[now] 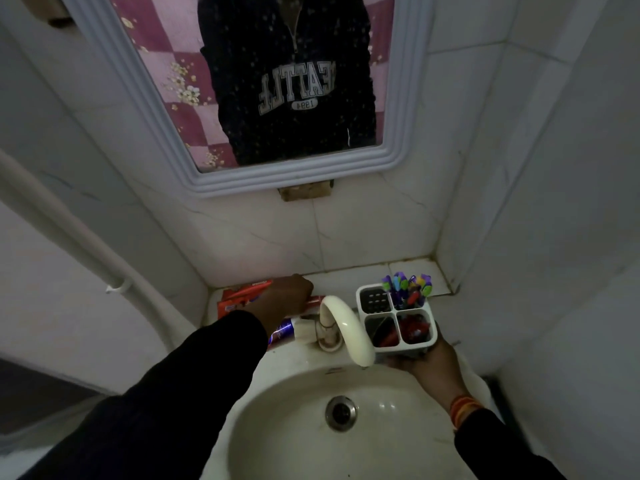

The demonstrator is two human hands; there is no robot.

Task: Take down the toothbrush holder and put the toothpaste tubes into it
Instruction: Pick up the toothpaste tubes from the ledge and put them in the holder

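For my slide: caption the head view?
Right hand holds toothbrush holder; left hand reaches toothpaste tubes behind tap.

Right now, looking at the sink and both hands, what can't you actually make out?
Head view only:
- Left hand fingertips: hidden behind the tap, so its grip on the toothpaste tubes is unclear.
- Tube count and labels: covered by the hand and sleeve; too dim.
- Toothbrush holder base: hidden by the right hand.
- Front compartments' contents: too dark.

The left hand hides much of the toothpaste tubes; their labels are unreadable.
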